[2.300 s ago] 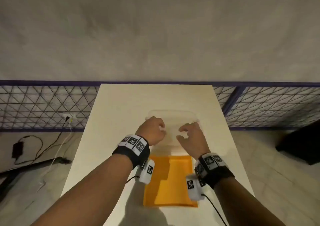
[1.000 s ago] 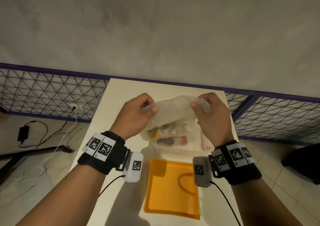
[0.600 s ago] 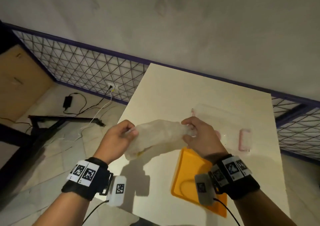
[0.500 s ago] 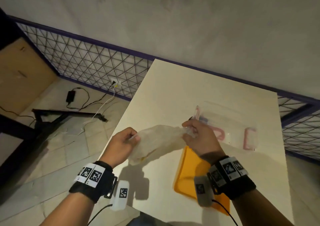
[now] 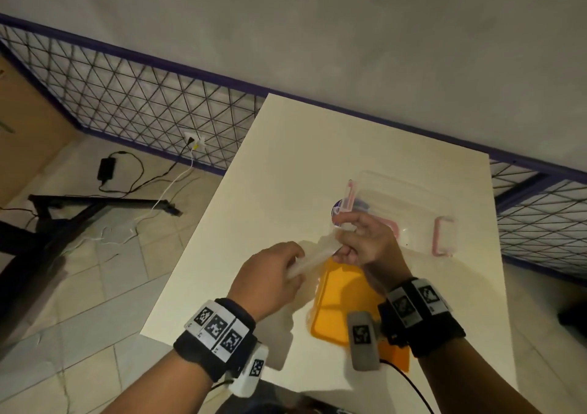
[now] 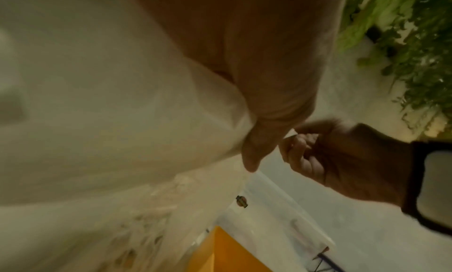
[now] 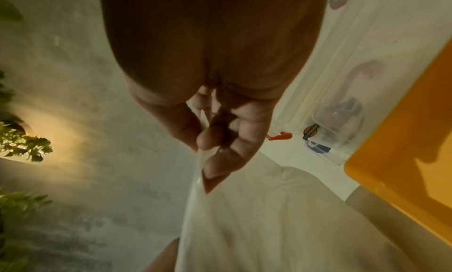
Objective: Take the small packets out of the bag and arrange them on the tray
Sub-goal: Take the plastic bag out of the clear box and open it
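A translucent white plastic bag (image 5: 313,256) hangs between my two hands above the table, just left of the orange tray (image 5: 343,305). My left hand (image 5: 295,270) pinches the bag's near-left edge, with its thumb pressed on the plastic (image 6: 110,121). My right hand (image 5: 340,248) pinches the opposite edge between thumb and curled fingers (image 7: 212,141). Blurred dark shapes (image 6: 146,243) show dimly through the bag's lower part; I cannot make them out as packets. The orange tray (image 7: 403,121) holds nothing that I can see.
A clear plastic box (image 5: 409,210) with pink latches lies on the white table (image 5: 286,175) just beyond the tray, and my right hand covers part of it. The table's left edge drops to a tiled floor with cables (image 5: 133,178). A wire fence (image 5: 143,105) runs behind.
My hands have come closer together, so the bag is bunched narrower between them. The bag has left the box and now hangs beside the tray. My view swung left.
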Demonstrator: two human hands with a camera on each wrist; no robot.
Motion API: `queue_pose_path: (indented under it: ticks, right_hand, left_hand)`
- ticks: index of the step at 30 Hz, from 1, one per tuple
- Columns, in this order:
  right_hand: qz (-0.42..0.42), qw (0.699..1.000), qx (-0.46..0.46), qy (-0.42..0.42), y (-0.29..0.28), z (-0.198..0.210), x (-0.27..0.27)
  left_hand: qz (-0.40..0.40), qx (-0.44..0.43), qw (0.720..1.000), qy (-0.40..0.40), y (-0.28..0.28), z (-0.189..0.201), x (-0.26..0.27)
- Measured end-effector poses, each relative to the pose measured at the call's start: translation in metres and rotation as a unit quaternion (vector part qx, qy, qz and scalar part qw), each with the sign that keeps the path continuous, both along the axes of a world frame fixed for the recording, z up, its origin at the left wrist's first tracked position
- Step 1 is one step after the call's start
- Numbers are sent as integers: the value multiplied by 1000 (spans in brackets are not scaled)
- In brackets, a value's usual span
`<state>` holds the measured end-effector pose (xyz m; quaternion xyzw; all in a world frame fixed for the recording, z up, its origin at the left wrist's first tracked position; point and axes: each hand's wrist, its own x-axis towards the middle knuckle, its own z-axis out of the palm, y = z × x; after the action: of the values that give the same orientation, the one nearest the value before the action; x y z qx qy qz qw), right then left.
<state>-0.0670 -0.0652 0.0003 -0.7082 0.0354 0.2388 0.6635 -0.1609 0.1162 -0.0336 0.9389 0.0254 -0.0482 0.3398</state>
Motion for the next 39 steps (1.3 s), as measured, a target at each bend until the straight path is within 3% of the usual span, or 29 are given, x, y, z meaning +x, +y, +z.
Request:
queue_pose_path:
  ticks: [4,10,15,19,22,26,28,30,32,34,36,39]
  right_hand:
    - [36,997,69,9,-13,15,-1]
    - [13,999,32,-38,-17,16,0]
    - [-29,997,-12,-65,-8,12,5]
    - [-73,994,-14,-81,-1,13,9]
    - [-97,993,6,-72,3,17,13]
    - [-110,992,-3,-64,4,22,17]
    - [-106,987,-48,-107,0,19,17]
    - [-78,959,-153,-226,-4,17,15]
    - [-18,894,-242,-377,-2,21,7]
    - [66,821,-252,-508,11,27,-4]
    - [151,789,-221,-553,30,34,-15]
    - [266,770,-203,-543,56,37,-26]
  left_hand:
    - [38,-149,986,61,3,10,-1]
    - [56,-233,970,29,7,27,-5]
    - [-18,-50,999,7,15,32,-25]
    - [-50,19,999,5,21,24,-52]
    - [-43,26,998,-26,25,17,-66]
    - [58,-36,988,-138,35,10,-71]
    - [122,-79,971,-188,37,12,-70]
    - [174,-106,956,-212,37,16,-67]
    - [185,-125,948,-228,38,21,-64]
    - [189,-135,945,-230,39,26,-62]
    - [202,-153,940,-230,39,29,-60]
    - [192,-172,933,-251,39,32,-58]
